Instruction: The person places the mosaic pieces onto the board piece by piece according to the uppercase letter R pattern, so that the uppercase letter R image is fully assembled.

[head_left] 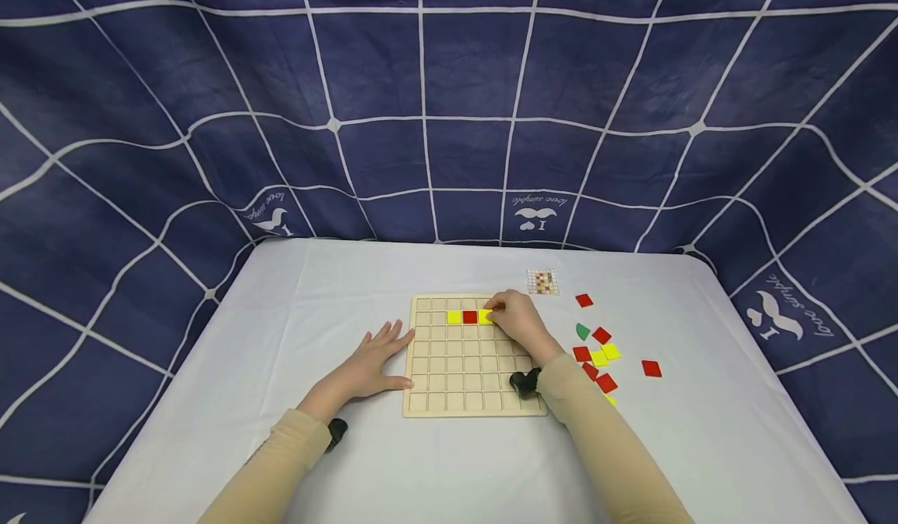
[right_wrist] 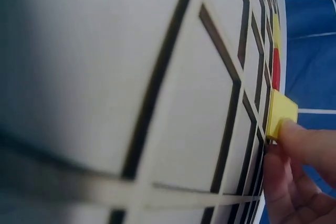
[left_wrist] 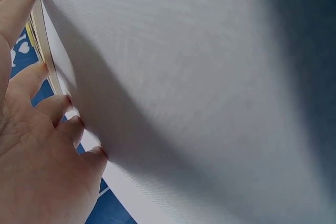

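Observation:
A pale wooden grid board lies on the white table. My left hand rests at its left edge, fingers spread, thumb and index fingertip against the rim. Near the board's back row, my right hand pinches a yellow square tile with the thumb on its face. In the right wrist view that tile sits tilted over its cell. To its left, a red tile and another yellow tile lie in neighbouring cells of the same row. The right forearm hides part of the board's right side.
Right of the board lie several loose red tiles, yellow tiles and a green quarter-round piece. A small printed pattern card is behind the board's right corner. A blue checked curtain hangs around the table.

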`<state>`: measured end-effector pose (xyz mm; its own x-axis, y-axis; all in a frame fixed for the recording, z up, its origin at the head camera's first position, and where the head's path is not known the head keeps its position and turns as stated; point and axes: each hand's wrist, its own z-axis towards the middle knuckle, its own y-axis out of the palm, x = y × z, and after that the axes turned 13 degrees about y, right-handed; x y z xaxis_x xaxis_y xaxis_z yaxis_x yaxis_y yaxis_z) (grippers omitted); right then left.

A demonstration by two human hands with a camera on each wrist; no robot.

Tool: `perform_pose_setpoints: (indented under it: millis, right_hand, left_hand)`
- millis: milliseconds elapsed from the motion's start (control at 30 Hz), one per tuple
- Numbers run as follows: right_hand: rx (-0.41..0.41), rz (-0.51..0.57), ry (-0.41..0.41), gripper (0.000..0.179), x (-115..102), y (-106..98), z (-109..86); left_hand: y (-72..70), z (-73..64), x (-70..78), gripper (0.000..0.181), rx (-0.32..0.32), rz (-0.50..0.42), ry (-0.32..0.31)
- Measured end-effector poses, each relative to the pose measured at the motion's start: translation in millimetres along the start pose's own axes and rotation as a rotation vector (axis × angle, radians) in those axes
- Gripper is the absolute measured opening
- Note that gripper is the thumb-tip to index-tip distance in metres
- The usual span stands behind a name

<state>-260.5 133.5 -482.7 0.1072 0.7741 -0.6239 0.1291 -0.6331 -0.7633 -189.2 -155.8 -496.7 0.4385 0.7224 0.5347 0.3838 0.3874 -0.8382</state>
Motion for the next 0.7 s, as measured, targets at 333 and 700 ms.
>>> perform_pose_setpoints:
  millis: [333,700]
  right_hand:
    - [-0.005,-0.095,-0.034,0.021,-2.8,1.3,-3.2]
    - [-0.072,-0.012,-0.006,0.028,8.0,-11.9,-3.9]
  left_hand:
    - [0.8,1.2,-2.4,0.095,0.000,0.001,-0.001]
    - [-0.5,0.5,-0.6,0.095,-0.004,-0.004,0.001]
